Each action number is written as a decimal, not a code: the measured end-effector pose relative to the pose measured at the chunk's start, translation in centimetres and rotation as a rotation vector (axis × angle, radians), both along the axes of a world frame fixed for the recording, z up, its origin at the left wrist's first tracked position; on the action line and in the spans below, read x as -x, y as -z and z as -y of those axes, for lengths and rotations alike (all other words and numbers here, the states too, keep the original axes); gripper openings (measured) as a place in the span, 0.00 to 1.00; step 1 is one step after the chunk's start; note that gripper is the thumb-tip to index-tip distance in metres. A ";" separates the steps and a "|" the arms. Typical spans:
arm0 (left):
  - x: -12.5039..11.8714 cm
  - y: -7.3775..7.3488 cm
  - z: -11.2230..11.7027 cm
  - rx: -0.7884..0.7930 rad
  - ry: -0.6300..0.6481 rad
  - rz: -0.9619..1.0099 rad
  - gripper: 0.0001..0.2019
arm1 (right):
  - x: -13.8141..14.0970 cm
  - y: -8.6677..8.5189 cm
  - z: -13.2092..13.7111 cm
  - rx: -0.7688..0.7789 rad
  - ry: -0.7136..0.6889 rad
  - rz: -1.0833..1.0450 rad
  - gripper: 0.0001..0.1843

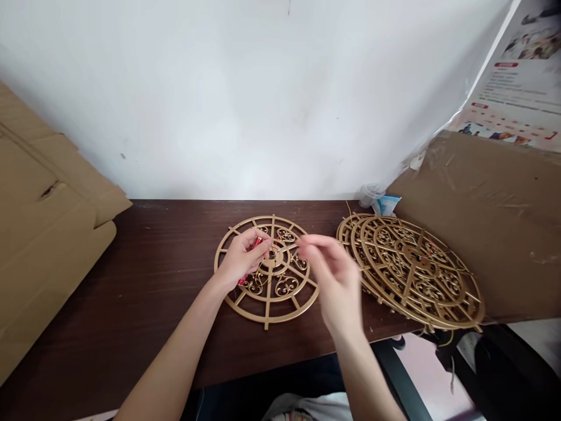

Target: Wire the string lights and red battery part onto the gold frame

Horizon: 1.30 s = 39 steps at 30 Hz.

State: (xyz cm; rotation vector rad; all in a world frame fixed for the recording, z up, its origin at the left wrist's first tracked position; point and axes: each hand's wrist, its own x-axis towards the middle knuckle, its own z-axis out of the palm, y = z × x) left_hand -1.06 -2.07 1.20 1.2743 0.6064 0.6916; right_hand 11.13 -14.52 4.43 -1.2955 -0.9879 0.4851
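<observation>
Disc [277,256] of gold-coloured scrolled openwork, flat on dark-brown worktop [166,263]; left hand [240,258] above, fingers gripping slim red object [242,280]; right hand [336,276] alongside, blurred, fingers' closure cannot be told.

The disc [271,264] is gold with scrollwork, the tabletop [153,280] dark brown, the wall [228,99] white, the left cardboard [48,228] tan.

Satin metallic grille [270,264], smooth wood-look tabletop [162,257]
</observation>
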 end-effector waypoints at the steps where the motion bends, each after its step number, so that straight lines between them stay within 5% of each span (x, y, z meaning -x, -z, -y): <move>1: 0.0 0.0 0.0 -0.005 0.004 -0.003 0.15 | 0.2 0.7 -0.8 0.038 -0.040 -0.021 0.11; 9: 0.1 0.2 -0.2 -0.076 -0.066 -0.056 0.14 | 0.7 5.2 -5.4 0.159 -0.239 -0.435 0.14; 32: -0.2 -0.2 0.4 -0.283 -0.209 -0.177 0.09 | 0.6 5.4 -4.8 0.119 -0.325 -0.856 0.17; 39: -0.4 -0.1 0.5 -0.189 -0.197 -0.068 0.12 | 0.5 5.2 -5.0 0.076 -0.249 -0.930 0.15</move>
